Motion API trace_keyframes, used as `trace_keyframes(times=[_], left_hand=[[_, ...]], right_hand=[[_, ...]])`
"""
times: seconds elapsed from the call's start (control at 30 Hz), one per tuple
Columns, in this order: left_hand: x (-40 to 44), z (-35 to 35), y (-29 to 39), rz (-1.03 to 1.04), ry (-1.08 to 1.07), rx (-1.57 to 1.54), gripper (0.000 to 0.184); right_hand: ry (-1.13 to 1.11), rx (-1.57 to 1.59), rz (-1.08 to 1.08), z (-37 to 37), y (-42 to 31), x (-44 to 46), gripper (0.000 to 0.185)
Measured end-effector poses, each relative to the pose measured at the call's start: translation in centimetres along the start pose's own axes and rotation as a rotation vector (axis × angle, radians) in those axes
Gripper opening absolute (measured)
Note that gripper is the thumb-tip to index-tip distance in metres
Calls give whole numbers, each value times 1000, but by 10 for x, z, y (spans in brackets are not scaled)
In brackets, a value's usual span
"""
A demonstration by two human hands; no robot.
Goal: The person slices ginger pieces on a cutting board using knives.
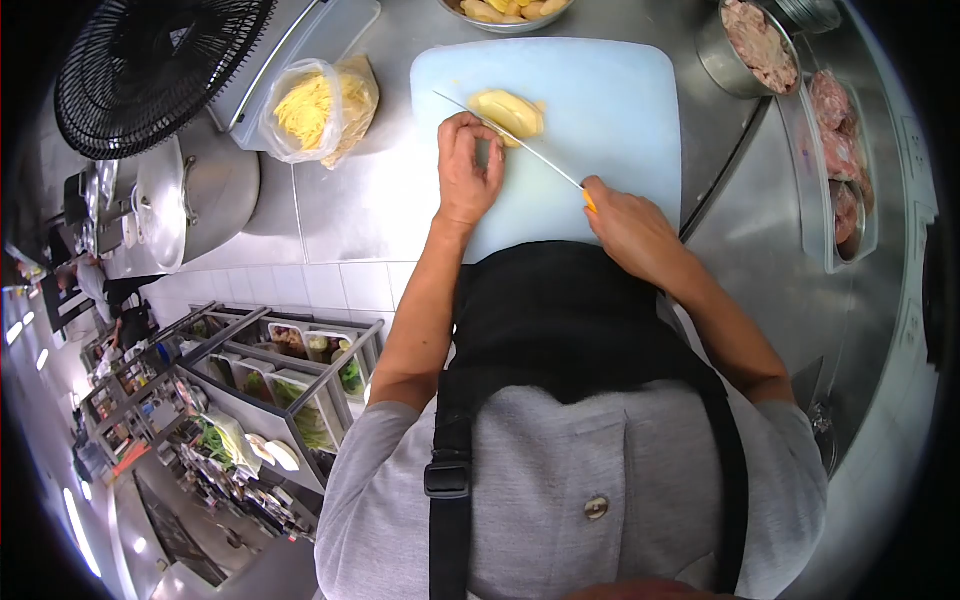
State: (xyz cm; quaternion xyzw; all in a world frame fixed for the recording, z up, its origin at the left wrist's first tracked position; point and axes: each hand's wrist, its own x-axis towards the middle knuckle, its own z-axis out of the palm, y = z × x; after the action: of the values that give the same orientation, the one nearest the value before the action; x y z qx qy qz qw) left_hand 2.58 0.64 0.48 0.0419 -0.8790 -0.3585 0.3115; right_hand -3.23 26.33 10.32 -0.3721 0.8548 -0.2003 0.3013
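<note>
A peeled yellow potato [512, 110], partly cut into slices, lies on the pale blue cutting board [610, 160]. My right hand [635, 228] is wrapped round the orange handle of a kitchen knife [545, 160]. The long thin blade points up and left, crossing the near side of the potato. My left hand [468, 165] rests on the board with curled fingers, at the blade and the potato's near left end. Its fingertips are partly hidden, along with whatever bit of potato lies beneath them.
Yellow shreds fill a plastic bag [308, 108] left of the board. A bowl of peeled potatoes [505, 22] stands beyond it. At right are a metal pot of raw meat [715, 60] and a plastic tub [820, 235] of meat packs. A fan [160, 70] and large pot [225, 205] stand left.
</note>
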Motion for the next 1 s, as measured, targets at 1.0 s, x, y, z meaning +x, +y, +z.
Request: trace_keyframes(times=[1.0], left_hand=[[-1, 1, -1, 43, -11, -7, 16]], right_hand=[[12, 87, 38, -12, -4, -7, 23]])
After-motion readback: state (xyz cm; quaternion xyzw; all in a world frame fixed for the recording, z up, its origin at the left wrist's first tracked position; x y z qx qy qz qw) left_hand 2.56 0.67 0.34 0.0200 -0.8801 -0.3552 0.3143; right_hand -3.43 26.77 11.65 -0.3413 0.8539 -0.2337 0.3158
